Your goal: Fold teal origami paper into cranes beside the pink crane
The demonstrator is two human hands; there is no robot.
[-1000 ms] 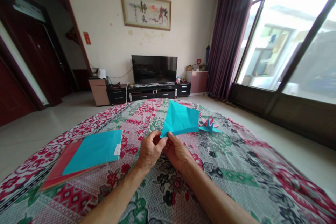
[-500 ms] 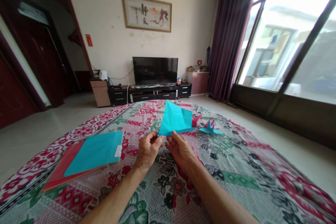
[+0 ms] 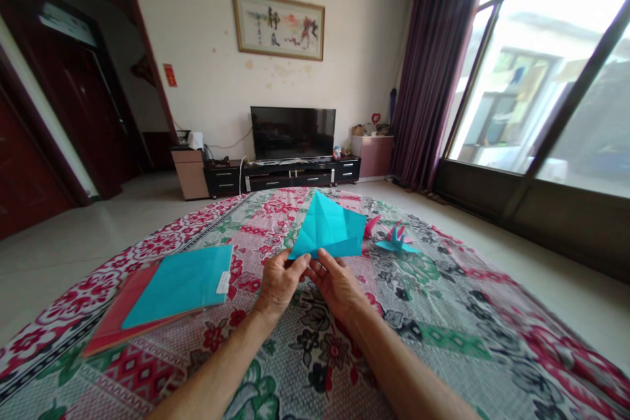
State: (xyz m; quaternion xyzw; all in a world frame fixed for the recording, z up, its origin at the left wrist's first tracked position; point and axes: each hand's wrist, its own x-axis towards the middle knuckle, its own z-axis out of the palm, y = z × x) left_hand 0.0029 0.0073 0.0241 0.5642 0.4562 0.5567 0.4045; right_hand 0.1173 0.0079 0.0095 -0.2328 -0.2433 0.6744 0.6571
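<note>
A creased, partly folded sheet of blue origami paper (image 3: 329, 226) is held up over the table, with a folded strip along its lower edge. My left hand (image 3: 279, 281) pinches its lower left corner between thumb and fingers. My right hand (image 3: 339, 285) grips the same lower edge a little further right, thumb on top and fingers beneath. Beyond the sheet on the right lie a blue folded paper crane (image 3: 398, 243) and pink folded paper cranes (image 3: 373, 226), partly hidden by the sheet and the blue one.
A clear packet of blue and red paper sheets (image 3: 180, 285) lies at the left on the patterned tablecloth (image 3: 236, 367). Past the table's far edge stand a low black cabinet (image 3: 280, 178) and a television (image 3: 294, 134). A window (image 3: 522, 98) fills the right side.
The blue paper's right side has tilted and its lower folded strip shows wider. My right hand has shifted slightly left, closer to my left hand.
</note>
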